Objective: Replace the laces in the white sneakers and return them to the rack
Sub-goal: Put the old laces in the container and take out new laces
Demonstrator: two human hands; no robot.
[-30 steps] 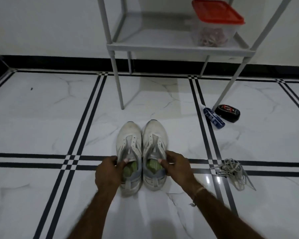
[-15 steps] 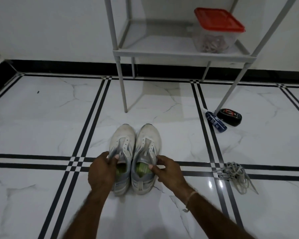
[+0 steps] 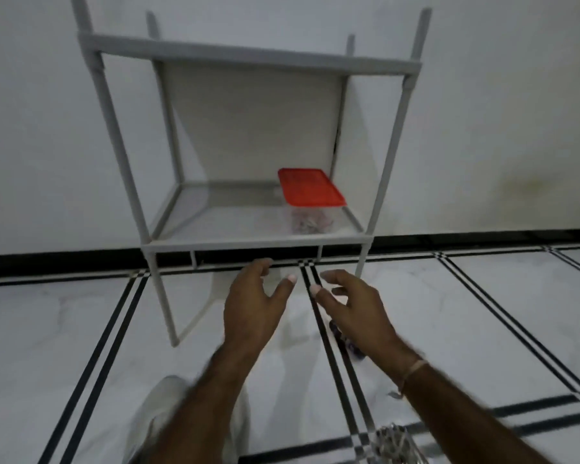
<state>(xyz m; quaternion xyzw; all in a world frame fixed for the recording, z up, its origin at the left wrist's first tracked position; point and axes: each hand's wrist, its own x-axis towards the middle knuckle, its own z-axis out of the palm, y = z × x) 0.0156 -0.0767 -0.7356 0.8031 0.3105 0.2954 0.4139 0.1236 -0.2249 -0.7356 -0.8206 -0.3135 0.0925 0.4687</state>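
The sneakers (image 3: 149,420) are released; the left hand (image 3: 252,304) and right hand (image 3: 357,311) are now held empty, fingers spread, toward the box (image 3: 310,188) on the rack (image 3: 255,244); relacing is probably next.

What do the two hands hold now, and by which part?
Nothing. The left hand and the right hand are both empty, with fingers loosely spread, in the air before the rack. The white sneakers lie untouched on the floor.
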